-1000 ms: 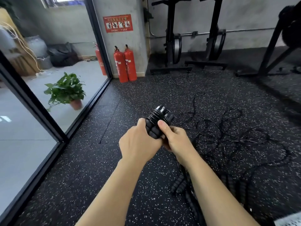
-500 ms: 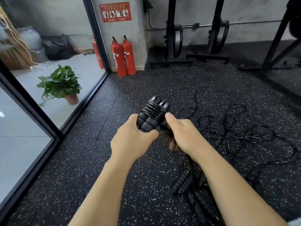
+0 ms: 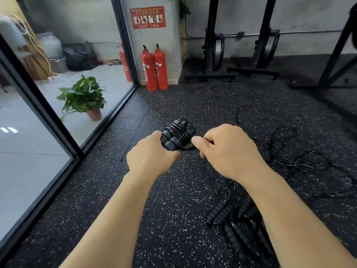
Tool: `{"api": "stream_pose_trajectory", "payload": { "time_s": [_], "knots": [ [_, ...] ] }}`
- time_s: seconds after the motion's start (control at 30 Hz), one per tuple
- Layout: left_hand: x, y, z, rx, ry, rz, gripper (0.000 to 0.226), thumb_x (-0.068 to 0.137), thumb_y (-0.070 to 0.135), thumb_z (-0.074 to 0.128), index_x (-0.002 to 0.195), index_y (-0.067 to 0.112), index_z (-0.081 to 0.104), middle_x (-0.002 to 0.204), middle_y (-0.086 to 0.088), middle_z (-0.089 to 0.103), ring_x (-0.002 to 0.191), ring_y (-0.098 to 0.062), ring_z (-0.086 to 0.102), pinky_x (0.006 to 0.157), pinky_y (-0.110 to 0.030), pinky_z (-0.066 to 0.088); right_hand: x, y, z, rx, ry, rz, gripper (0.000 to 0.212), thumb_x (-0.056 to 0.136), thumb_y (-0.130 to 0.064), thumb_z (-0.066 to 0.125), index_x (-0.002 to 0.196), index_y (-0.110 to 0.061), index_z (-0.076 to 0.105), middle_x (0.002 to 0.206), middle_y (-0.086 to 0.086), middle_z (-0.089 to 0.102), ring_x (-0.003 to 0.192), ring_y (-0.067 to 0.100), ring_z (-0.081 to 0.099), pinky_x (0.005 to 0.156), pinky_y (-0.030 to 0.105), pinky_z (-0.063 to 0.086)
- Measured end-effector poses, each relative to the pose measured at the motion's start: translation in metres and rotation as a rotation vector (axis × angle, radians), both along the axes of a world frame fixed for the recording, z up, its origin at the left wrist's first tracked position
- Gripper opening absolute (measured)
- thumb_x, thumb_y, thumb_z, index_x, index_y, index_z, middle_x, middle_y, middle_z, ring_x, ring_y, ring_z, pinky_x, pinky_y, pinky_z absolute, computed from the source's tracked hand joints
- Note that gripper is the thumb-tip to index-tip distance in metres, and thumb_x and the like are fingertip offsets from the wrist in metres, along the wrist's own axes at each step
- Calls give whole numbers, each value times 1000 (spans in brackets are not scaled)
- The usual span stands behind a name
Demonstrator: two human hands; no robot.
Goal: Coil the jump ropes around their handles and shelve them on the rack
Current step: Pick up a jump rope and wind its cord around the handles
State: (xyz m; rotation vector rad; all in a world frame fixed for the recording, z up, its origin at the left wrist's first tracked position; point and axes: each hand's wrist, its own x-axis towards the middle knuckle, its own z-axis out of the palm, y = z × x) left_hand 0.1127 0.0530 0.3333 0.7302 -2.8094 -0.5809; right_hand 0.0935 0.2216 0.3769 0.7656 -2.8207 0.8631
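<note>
My left hand (image 3: 152,155) grips a pair of black ribbed jump rope handles (image 3: 176,135) held side by side, with thin black cord coiled several turns round their upper part. My right hand (image 3: 226,149) is just right of the handles and pinches the loose cord that runs from the coil. On the floor at the lower right lie more black ribbed handles (image 3: 222,211), and their thin cords (image 3: 301,161) sprawl tangled across the floor to the right.
The floor is black speckled rubber (image 3: 173,219). Two red fire extinguishers (image 3: 154,68) stand by a pillar, a third behind the glass wall (image 3: 38,113) on the left, where a potted plant (image 3: 85,97) sits. Black equipment stands (image 3: 212,45) line the far wall.
My right hand has moved out to the right of the handles, drawing the cord with it. The view has tipped down slightly, so the far wall sits higher.
</note>
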Motion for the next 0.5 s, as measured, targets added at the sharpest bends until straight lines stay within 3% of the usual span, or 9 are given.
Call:
{"api": "stream_pose_trajectory", "payload": {
  "time_s": [0.13, 0.23, 0.33, 0.4, 0.5],
  "knots": [
    [5, 17, 5, -222, -56, -161, 30, 76, 48, 65, 94, 29, 49, 78, 9, 58, 74, -17, 58, 57, -28, 34, -3, 6, 8, -9, 149, -25, 53, 96, -47, 45, 57, -14, 56, 54, -2, 55, 57, 20, 54, 60, 33, 46],
    [8, 33, 7, -370, -78, -364, 42, 73, 48, 66, 109, 38, 49, 84, 9, 53, 83, -16, 59, 59, -29, 36, -12, 12, 4, -10, 202, 2, 58, 96, -46, 48, 47, -15, 37, 46, -3, 41, 49, 16, 41, 54, 32, 38],
    [9, 46, 11, -443, -116, -578, 51, 74, 47, 64, 122, 41, 46, 90, 11, 50, 92, -16, 59, 71, -30, 43, -21, 22, -1, 2, 215, 17, 59, 94, -44, 51, 47, -13, 32, 44, -1, 36, 47, 13, 36, 51, 31, 31],
    [9, 48, 12, -472, -81, -710, 44, 76, 45, 61, 117, 36, 49, 90, 11, 49, 92, -17, 58, 80, -34, 44, -27, 29, -7, 6, 185, 3, 60, 93, -47, 52, 48, -13, 34, 45, -1, 37, 48, 13, 38, 54, 32, 33],
    [13, 47, 12, -422, 81, -829, 25, 70, 35, 61, 89, 33, 46, 76, 14, 40, 76, -13, 47, 89, -41, 39, -36, 38, -16, -17, 56, -1, 60, 90, -53, 55, 48, -13, 40, 46, -1, 42, 50, 16, 43, 57, 33, 38]
  ]
}}
